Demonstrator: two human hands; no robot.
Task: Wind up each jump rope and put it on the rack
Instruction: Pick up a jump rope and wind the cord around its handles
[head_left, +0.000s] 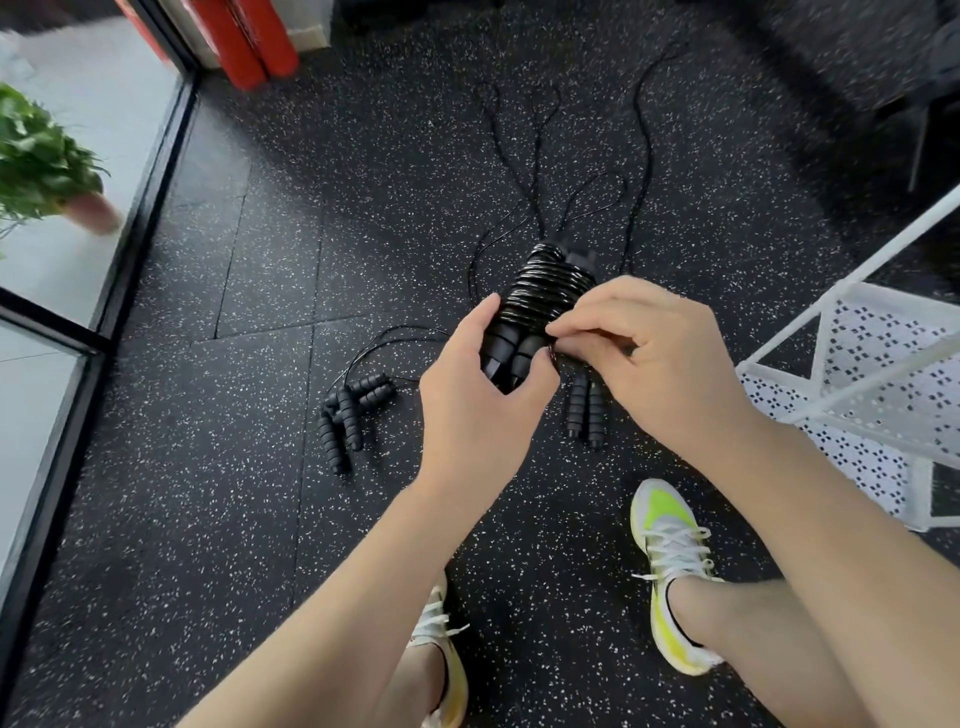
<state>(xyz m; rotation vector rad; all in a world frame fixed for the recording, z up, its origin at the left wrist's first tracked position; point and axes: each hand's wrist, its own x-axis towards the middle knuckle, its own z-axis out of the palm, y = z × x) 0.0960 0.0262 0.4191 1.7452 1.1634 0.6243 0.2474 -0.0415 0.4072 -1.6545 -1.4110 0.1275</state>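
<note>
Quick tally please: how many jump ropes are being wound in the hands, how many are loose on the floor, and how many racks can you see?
Jump rope being wound, gripped by left hand and right hand: 1
Loose jump ropes on the floor, judged by handle pairs: 3
White rack: 1
Total: 5

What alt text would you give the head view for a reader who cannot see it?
A person's left hand grips a jump rope wound around its handles while the right hand pinches the cord beside them. More ropes lie loose on the speckled black floor, and a white perforated rack stands to the right.
</note>
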